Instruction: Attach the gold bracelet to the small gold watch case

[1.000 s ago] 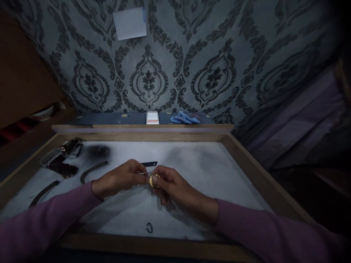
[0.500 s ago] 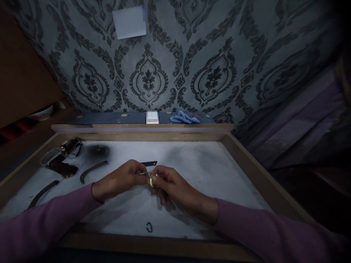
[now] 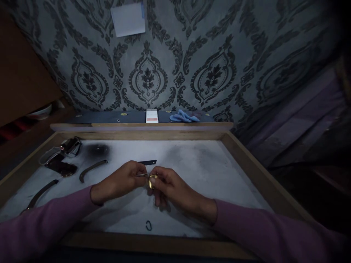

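Observation:
My right hand (image 3: 170,182) is closed around a small round gold watch case (image 3: 152,181), its thumb lying over the shiny face. Pinched in the fingers of my left hand (image 3: 127,178) is a thin silver metal tool (image 3: 141,175), pointing at the edge of the watch case; its exact kind cannot be made out. The two hands almost meet above the white tray surface (image 3: 197,160). Just behind them lies a dark flat strip (image 3: 148,162) with a slanted end and a small hole. Nearer to me rests a small dark open ring (image 3: 148,225).
At the left lie two curved dark strap pieces (image 3: 93,170) (image 3: 41,193) and brown shiny items with metal loops (image 3: 61,164). A raised wooden frame (image 3: 137,135) borders the surface. On the ledge behind are a blue cloth (image 3: 184,116) and a small white card (image 3: 151,115).
The watch case has turned a little and shifted slightly left in my right hand. The lower fingers of that hand have moved slightly. My left hand keeps its pinch on the tool.

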Motion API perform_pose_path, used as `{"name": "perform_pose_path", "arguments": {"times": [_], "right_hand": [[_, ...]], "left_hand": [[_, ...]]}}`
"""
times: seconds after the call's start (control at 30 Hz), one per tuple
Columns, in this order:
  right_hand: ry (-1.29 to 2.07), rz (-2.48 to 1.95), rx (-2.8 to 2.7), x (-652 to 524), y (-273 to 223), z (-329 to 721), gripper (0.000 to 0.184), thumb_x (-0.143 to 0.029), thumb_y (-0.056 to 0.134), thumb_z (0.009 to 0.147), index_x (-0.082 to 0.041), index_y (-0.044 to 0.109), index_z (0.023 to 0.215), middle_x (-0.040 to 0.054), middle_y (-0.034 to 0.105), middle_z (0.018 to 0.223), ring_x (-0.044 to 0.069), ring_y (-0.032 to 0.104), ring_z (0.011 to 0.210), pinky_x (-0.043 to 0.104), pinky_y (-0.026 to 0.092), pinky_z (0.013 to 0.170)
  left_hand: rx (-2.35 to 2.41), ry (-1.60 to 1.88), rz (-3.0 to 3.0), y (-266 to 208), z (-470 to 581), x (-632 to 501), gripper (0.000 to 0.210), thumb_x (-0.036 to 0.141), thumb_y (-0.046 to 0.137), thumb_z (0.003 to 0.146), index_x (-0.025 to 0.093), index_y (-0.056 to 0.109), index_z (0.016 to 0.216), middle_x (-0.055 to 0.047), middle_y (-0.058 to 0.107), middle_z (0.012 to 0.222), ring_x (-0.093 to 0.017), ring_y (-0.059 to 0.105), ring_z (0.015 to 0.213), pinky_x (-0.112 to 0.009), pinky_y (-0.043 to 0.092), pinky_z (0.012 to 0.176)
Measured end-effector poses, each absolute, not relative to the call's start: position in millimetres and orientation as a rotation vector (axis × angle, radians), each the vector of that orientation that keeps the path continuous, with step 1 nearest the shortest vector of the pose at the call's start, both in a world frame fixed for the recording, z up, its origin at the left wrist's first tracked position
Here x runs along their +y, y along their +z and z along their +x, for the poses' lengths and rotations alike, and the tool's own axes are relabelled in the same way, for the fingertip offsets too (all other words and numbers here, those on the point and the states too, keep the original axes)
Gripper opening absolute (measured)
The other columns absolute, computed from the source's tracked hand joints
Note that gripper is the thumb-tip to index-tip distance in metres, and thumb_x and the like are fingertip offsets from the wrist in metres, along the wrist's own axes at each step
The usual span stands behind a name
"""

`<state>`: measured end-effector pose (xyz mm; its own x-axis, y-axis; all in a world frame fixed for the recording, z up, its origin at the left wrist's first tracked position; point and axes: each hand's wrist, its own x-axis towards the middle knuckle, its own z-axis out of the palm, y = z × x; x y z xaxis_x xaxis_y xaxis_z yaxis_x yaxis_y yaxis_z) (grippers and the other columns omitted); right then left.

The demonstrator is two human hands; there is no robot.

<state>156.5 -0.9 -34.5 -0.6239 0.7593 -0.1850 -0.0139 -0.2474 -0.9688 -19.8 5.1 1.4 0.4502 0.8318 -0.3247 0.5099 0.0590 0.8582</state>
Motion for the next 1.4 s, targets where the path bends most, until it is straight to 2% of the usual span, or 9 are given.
{"name": "perform_pose_path", "arguments": {"times": [0.23,0.47,0.67,1.0,1.1,1.23,1.3,1.4], "right_hand": [[2.044,-0.875,-1.354,1,-32,157,0.015,-0.026,0.051,0.095,-0.016,0.051,0.083,0.0014,0.065,0.071,0.009,0.065,0.052,0.016,0.044,0.044],[2.081,-0.862,-1.283,2,-32,157,0.014,-0.026,0.055,0.093,-0.016,0.053,0.083,0.0017,0.065,0.07,0.01,0.066,0.053,0.017,0.044,0.045],[2.085,-0.847,-1.251,3,-33,157,0.019,-0.031,0.058,0.091,-0.016,0.053,0.081,0.0014,0.066,0.069,0.01,0.066,0.053,0.018,0.044,0.046],[2.102,-0.827,-1.221,3,-35,158,0.018,-0.029,0.058,0.092,-0.016,0.053,0.082,0.0017,0.066,0.069,0.01,0.065,0.054,0.018,0.042,0.047],[2.113,-0.835,-1.229,3,-35,158,0.019,-0.031,0.059,0.091,-0.016,0.053,0.081,0.0021,0.066,0.071,0.01,0.065,0.055,0.019,0.042,0.048],[2.07,-0.85,-1.287,3,-35,158,0.021,-0.033,0.061,0.089,-0.015,0.055,0.08,0.0031,0.066,0.074,0.011,0.064,0.057,0.021,0.043,0.05],[2.087,-0.861,-1.298,4,-35,158,0.022,-0.034,0.061,0.088,-0.015,0.055,0.078,0.0039,0.066,0.074,0.011,0.062,0.056,0.022,0.042,0.049],[2.085,-0.872,-1.294,5,-36,158,0.021,-0.034,0.062,0.087,-0.016,0.056,0.078,0.0043,0.065,0.074,0.011,0.06,0.055,0.023,0.041,0.048]], "left_hand": [[1.198,0.341,1.53,7,-23,7,0.02,0.034,0.059,0.076,0.014,0.058,0.072,0.001,0.059,0.067,-0.012,0.047,0.062,-0.024,0.032,0.057],[1.151,0.37,1.43,5,-24,8,0.022,0.036,0.065,0.073,0.016,0.058,0.071,0.002,0.059,0.065,-0.01,0.044,0.058,-0.022,0.029,0.053],[1.153,0.369,1.383,10,-21,8,0.022,0.035,0.067,0.073,0.015,0.057,0.069,0.004,0.055,0.06,-0.007,0.032,0.049,-0.022,0.02,0.047],[1.104,0.394,1.336,5,-20,8,0.026,0.038,0.069,0.072,0.015,0.058,0.067,0.003,0.058,0.06,-0.006,0.032,0.046,-0.021,0.019,0.045],[1.122,0.425,1.329,7,-20,11,0.027,0.039,0.07,0.071,0.015,0.058,0.069,0.005,0.052,0.055,-0.005,0.028,0.044,-0.021,0.017,0.042],[1.196,0.477,1.4,18,-36,15,0.027,0.041,0.068,0.074,0.015,0.06,0.073,0.01,0.033,0.046,-0.005,0.02,0.041,-0.021,0.013,0.04],[1.264,0.441,1.472,25,-55,14,0.026,0.04,0.068,0.075,0.014,0.063,0.074,0.007,0.042,0.05,-0.006,0.027,0.044,-0.02,0.019,0.042],[1.297,0.224,1.662,32,-87,1,0.018,0.032,0.066,0.077,0.014,0.068,0.077,0.0,0.061,0.066,-0.011,0.049,0.059,-0.02,0.036,0.056]]}}
